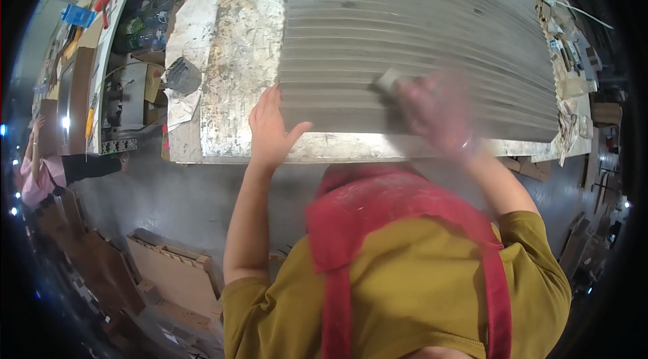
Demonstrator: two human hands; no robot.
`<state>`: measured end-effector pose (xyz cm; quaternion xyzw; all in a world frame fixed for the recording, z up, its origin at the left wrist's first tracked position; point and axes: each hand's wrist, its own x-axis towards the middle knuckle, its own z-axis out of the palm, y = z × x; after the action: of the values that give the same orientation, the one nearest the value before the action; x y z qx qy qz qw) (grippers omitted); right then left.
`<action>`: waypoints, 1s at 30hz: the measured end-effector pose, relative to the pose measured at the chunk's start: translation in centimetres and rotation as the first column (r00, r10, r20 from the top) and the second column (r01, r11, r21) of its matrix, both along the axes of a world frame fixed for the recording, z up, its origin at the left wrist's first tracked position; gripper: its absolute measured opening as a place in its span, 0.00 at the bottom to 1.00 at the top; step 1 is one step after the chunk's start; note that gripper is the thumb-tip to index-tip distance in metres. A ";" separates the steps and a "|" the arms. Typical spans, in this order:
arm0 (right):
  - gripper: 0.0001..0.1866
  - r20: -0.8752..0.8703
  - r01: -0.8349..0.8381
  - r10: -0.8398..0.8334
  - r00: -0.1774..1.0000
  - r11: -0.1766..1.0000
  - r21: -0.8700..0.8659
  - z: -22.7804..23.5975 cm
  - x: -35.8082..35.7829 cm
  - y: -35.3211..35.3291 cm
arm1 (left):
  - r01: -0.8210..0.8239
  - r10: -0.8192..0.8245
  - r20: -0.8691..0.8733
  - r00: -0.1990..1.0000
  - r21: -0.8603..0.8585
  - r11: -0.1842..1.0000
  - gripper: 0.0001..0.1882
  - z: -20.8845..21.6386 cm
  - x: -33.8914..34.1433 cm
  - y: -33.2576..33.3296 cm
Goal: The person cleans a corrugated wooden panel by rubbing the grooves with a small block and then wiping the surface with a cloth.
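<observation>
A large grey-brown ribbed panel (351,42) lies on the paint-stained worktable (233,99), its grooves running left to right. My left hand (271,129) rests open at the panel's near left corner, thumb spread over the near edge and fingers along the left side. Over the near part of the panel, right of the middle, my right hand (439,113) is smeared by motion. It looks pinkish, perhaps gloved, and is closed on a small pale block (388,81) against the ribs. Blur hides the block's exact kind and its contact with the surface.
A cut-open clear plastic container (183,75) stands on the table's left edge. Left of it, a shelf unit (111,55) holds bottles. Tools and scraps (570,55) line the right edge. Flattened cardboard (172,271) leans behind me at left; another person (47,173) is far left.
</observation>
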<state>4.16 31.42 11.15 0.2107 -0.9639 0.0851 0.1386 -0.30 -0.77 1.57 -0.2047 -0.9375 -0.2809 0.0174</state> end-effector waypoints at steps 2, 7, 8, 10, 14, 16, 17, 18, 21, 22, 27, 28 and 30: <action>0.24 0.012 -0.111 0.111 0.994 0.993 0.039 -1.2 1.7 -1.2 | 0.007 -0.007 -0.004 1.000 0.002 1.000 0.47 -0.5 0.1 0.1; 0.24 -0.010 0.288 -0.288 0.957 0.957 -0.007 -2.8 0.6 6.2 | -0.020 0.021 -0.030 0.999 0.016 1.000 0.45 0.0 0.0 0.3; 0.24 -0.014 0.283 -0.283 0.959 0.959 -0.006 -1.4 0.5 5.3 | -0.021 0.022 -0.049 0.999 0.011 1.000 0.46 -0.2 0.0 0.2; 0.23 -0.158 -0.013 0.016 0.987 1.000 0.020 0.7 1.0 0.4 | -0.037 0.036 -0.060 0.998 -0.012 0.999 0.46 -0.7 0.4 -0.4; 0.24 0.036 -0.037 0.039 0.999 0.998 -0.054 -1.5 -0.2 -1.5 | -0.038 0.033 -0.126 0.992 -0.035 0.999 0.47 -0.3 0.0 0.0; 0.24 -0.010 -0.075 0.075 0.997 0.996 -0.047 -1.3 -1.9 -4.2 | -0.022 0.021 -0.119 0.993 -0.014 1.000 0.47 -0.5 -0.1 0.1; 0.23 -0.059 -0.102 0.101 0.993 0.994 -0.025 -0.6 -2.6 -6.1 | -0.034 0.033 -0.113 0.993 -0.012 0.999 0.48 -0.6 0.0 -0.1; 0.21 0.068 -0.177 0.179 0.982 0.984 -0.037 0.9 -2.8 -8.2 | -0.049 0.048 -0.114 0.992 -0.013 0.999 0.48 -0.7 0.1 -0.3; 0.19 0.086 -0.273 0.275 0.958 0.961 -0.037 -2.3 -3.8 -10.1 | -0.049 0.046 -0.137 0.990 -0.019 0.999 0.48 -0.9 -0.1 0.3; 0.20 0.146 -0.218 0.229 0.962 0.972 -0.089 -1.4 -4.9 -9.9 | -0.079 0.075 -0.134 0.988 -0.025 0.997 0.47 -1.1 0.2 0.0; 0.18 -0.023 -0.323 0.322 0.946 0.946 -0.021 -1.7 -5.2 -11.7 | -0.071 0.063 -0.129 0.990 -0.057 0.996 0.46 -0.7 0.1 0.0; 0.18 -0.020 -0.386 0.386 0.922 0.922 -0.029 -2.6 -5.0 -12.7 | -0.071 0.063 -0.133 0.989 -0.054 0.996 0.46 -0.7 0.1 0.1; 0.18 0.005 -0.263 0.264 0.965 0.963 -0.062 -2.2 -6.4 -12.2 | -0.069 0.061 -0.148 0.987 -0.050 0.996 0.45 -0.8 0.1 -0.1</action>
<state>-2.26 19.23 8.91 0.3321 -0.9252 0.1336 0.1261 -0.17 -0.83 0.72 -0.1946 -0.9472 -0.2387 0.0895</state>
